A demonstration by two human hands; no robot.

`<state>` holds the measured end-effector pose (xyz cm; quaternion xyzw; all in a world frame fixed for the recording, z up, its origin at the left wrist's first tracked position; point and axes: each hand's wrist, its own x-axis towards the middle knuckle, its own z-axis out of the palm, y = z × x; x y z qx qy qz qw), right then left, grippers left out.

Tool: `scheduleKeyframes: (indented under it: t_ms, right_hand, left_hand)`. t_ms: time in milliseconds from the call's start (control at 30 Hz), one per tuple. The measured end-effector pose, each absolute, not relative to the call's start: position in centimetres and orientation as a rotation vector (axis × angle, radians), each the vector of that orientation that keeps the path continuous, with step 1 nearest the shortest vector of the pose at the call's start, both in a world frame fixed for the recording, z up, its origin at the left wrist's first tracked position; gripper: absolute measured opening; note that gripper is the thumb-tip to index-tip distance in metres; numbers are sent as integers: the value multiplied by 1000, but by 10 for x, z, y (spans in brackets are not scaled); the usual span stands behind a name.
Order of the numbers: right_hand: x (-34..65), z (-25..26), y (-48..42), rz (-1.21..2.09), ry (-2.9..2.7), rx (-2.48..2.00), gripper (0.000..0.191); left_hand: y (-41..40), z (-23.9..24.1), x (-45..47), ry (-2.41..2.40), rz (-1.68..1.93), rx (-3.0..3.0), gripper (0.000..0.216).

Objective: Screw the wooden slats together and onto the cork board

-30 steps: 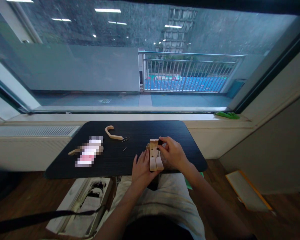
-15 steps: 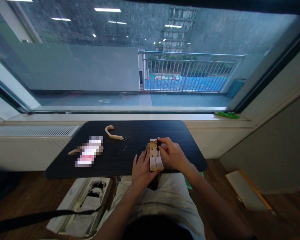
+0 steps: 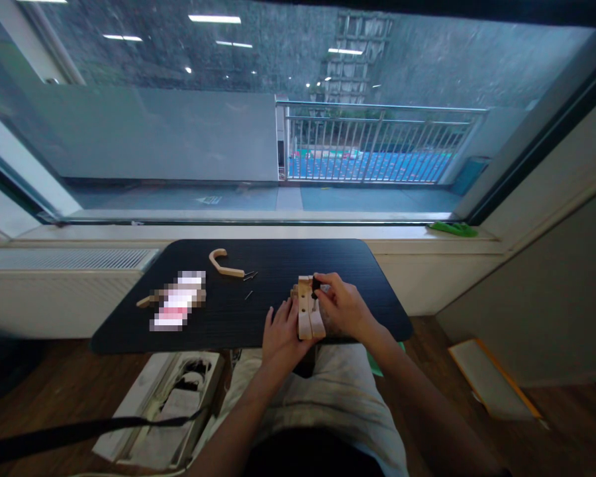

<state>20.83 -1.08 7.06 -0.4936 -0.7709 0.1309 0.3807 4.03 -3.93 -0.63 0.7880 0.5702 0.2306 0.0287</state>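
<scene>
In the head view, a pale wooden piece [image 3: 304, 324] with dark round holes rests near the front of the black table [image 3: 258, 324]. My left hand [image 3: 281, 334] grips it, fingers along its left side and thumb around its near end. Between the fingertips of my right hand [image 3: 345, 306] is the black handle of a small screwdriver [image 3: 316, 285], held upright over the piece's right half. Its tip and any screw under it are too small to make out. Behind my left fingers, another bit of wood [image 3: 294, 291] partly shows.
A hook-shaped wooden piece [image 3: 223, 266] lies at the table's back left, with several screws [image 3: 249, 275] by its end. One loose screw [image 3: 249, 295] lies nearer. At left are a blurred-out phone-like object [image 3: 179, 301] and a wooden stick end [image 3: 144, 302]. An open box [image 3: 163, 411] stands on the floor.
Hardly anything differs. Both hands keep their places on the wooden piece and the screwdriver; the whole view has shifted very slightly.
</scene>
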Motion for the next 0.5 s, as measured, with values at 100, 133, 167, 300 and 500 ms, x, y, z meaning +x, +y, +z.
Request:
scheduleKeyframes:
  t_ms: [100, 133, 167, 300, 500]
  right_hand:
    - [208, 70, -11, 334, -1966, -1242, 30]
    - [208, 70, -11, 335, -1964, -1234, 30]
    - [208, 70, -11, 337, -1962, -1230, 30]
    - [208, 70, -10, 347, -1959, -1233, 30]
    - [208, 70, -10, 342, -1960, -1255, 30]
  left_hand:
    - [-39, -6, 40, 1765, 710, 2429, 84]
    - [-39, -6, 40, 1763, 711, 2428, 83]
    - [-39, -6, 40, 1760, 710, 2428, 83]
    - [-40, -4, 40, 1756, 690, 2432, 82]
    - [-41, -3, 40, 1762, 687, 2447, 82]
